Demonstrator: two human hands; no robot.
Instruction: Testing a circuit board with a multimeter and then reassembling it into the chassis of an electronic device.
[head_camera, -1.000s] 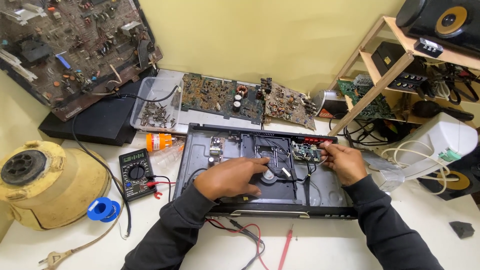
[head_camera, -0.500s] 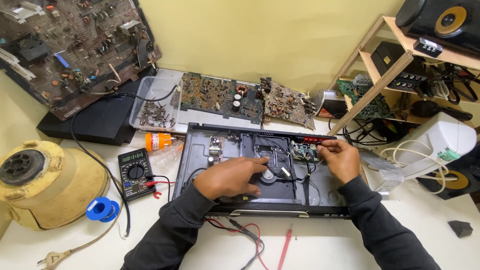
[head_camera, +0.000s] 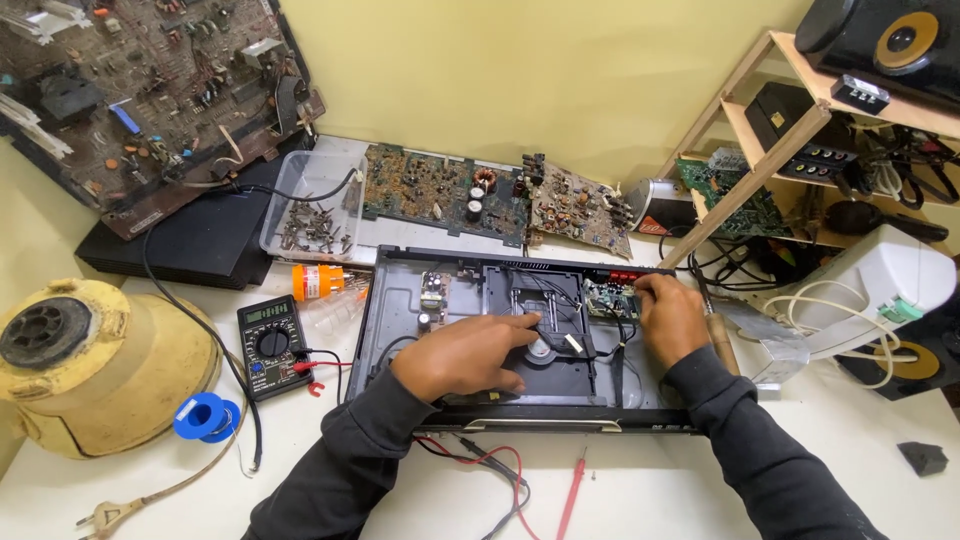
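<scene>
An opened black disc player chassis (head_camera: 400, 300) lies on the white table in front of me. My left hand (head_camera: 465, 352) rests flat on the black disc drive (head_camera: 545, 300) in its middle, fingers spread. My right hand (head_camera: 672, 318) sits at the chassis's right rear, fingers curled over a small green circuit board (head_camera: 603, 298) near a row of red sockets (head_camera: 622, 277). What the right fingers pinch is hidden. A small power board (head_camera: 432, 293) sits in the chassis's left part.
A multimeter (head_camera: 270, 345) with red and black probe leads (head_camera: 500, 470) lies left of the chassis, beside a blue solder spool (head_camera: 205, 416) and a yellow round housing (head_camera: 80, 365). Circuit boards (head_camera: 450, 190), a clear screw tray (head_camera: 310, 215) and a wooden shelf (head_camera: 790, 130) stand behind.
My right hand has shifted slightly left and back over the small green board. My left hand stays on the disc drive.
</scene>
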